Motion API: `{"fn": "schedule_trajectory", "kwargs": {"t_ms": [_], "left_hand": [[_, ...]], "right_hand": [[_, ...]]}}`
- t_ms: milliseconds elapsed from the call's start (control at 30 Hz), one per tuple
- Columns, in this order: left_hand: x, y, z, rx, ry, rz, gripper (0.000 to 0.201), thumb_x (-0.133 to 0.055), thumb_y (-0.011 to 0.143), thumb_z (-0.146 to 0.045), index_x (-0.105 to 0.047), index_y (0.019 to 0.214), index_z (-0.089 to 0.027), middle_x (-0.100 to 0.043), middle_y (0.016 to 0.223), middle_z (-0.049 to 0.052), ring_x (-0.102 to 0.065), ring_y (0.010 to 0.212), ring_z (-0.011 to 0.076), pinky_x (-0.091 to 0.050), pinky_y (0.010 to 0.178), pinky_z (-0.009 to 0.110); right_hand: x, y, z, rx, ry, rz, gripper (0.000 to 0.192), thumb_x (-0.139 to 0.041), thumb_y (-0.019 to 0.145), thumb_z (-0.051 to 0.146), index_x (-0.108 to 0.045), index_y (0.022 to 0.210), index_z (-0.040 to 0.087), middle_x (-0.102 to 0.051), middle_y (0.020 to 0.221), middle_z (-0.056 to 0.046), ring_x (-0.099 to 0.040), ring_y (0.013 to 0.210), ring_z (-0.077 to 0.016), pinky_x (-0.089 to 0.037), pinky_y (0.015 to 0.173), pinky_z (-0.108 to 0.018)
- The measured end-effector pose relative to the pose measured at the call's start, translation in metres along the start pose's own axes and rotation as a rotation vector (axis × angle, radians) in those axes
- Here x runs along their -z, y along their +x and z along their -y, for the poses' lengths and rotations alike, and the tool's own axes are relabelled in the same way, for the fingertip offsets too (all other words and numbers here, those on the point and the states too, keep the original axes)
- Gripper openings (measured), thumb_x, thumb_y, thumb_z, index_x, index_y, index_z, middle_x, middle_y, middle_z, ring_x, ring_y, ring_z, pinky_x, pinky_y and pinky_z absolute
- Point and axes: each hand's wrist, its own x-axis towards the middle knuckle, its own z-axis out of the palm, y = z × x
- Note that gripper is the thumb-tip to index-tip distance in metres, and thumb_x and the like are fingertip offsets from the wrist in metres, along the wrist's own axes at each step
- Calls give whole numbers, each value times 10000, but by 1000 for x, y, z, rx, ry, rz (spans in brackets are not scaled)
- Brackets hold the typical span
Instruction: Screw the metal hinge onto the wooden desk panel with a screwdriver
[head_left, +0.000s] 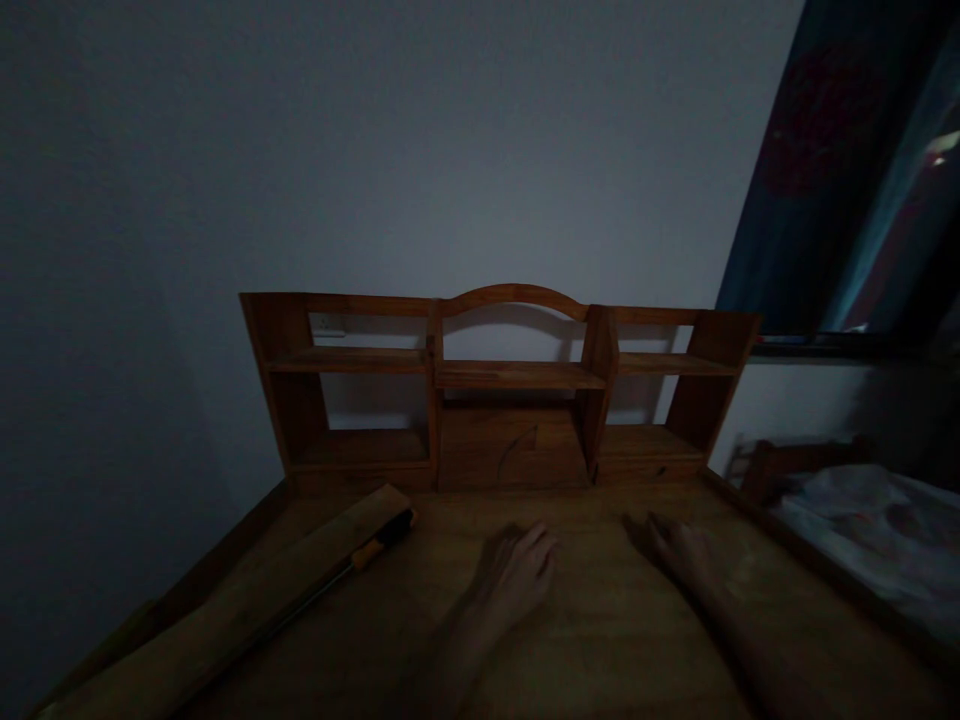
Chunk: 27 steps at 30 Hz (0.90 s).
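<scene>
My view is dim: both forearms run off the bottom edge, the right hand (686,555) blurs, and the long board (225,610), perhaps wood, is cut off at the lower left corner.

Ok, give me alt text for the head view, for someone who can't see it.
Dim room: a person's left hand and right hand lie flat, palms down and empty, on a brown wooden desk in front of its low wooden shelf unit. A long flat wooden board with a thin orange-and-black-handled tool along its edge lies at left; a bed stands at right.
</scene>
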Motion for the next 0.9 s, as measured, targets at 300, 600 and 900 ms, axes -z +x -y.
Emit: {"fn": "schedule_trajectory", "kwargs": {"t_ms": [300,600,900], "left_hand": [[2,0,7,-25,23,-20,284,-400,975,-206,-629,1141,-234,-641,1131,36,-633,948,161,-501,867,274],[-8,-3,12,16,-42,-52,273,-401,981,-231,-626,1134,-249,-629,1161,35,-620,998,177,-502,879,291],[-12,-1,15,-43,-100,-31,268,-390,983,-225,-614,1131,-228,-631,1101,44,-617,980,173,-495,888,299]], "right_hand": [[-14,7,-12,79,-4,-71,400,-397,899,384,-751,866,201,-744,785,-115,-681,656,-221,-369,588,-269],[-15,5,-9,143,137,-120,468,-364,931,396,-747,780,173,-731,740,-96,-655,626,-193,-361,570,-252],[-17,11,-15,111,204,-154,459,-415,903,421,-725,702,147,-676,616,-84,-579,542,-171,-309,543,-263]]}}
